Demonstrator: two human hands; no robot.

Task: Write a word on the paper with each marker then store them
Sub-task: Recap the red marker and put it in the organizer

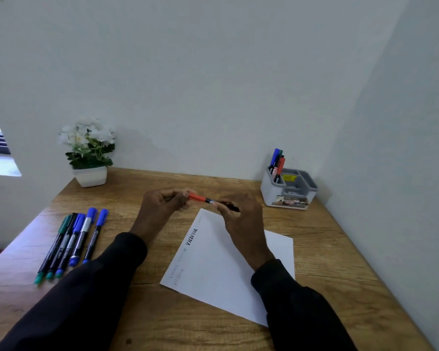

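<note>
Left hand [162, 203]: fingers curled round the red cap end of the red marker [200, 198]. Right hand [241, 219]: fingers pinch the black barrel end. The marker is held between the two, roughly level, in the air over the far corner of the paper [213, 274]; can't tell if the cap is seated or partly off. The paper lies skewed on the bench [327, 262] under the right wrist, with "Victoria" in dark ink near its left edge and fainter words below it. Well to the left, five markers [71, 239] lie side by side on the bench, green and blue. Back right is a white-and-grey organizer [289, 191] with several stored markers [276, 163] upright in its left compartment. Back left is a white flower pot [90, 176].
</note>
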